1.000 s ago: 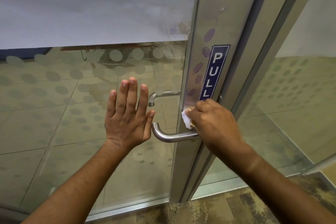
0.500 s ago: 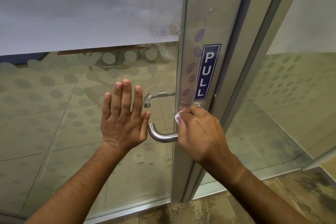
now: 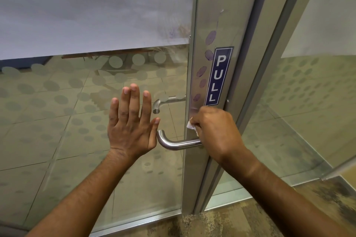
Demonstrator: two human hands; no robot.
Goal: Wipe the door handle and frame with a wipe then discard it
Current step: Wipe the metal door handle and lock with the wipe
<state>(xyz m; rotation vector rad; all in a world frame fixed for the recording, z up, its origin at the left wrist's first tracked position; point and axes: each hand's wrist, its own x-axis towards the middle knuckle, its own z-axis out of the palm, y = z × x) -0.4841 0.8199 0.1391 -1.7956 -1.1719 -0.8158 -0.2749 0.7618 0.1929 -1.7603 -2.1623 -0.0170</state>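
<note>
The wipe (image 3: 191, 125) is bunched inside the curled grip of the right hand (image 3: 215, 132), only 1 white corner showing at the fingertips, and is pressed to the frame (image 3: 204, 25) just above the root of the door handle (image 3: 174, 143), below the PULL sign (image 3: 219, 76). The left hand (image 3: 131, 123) is laid flat, fingers straight, on the glass (image 3: 57, 121) beside the handle's bend, probably to steady the door.
</note>
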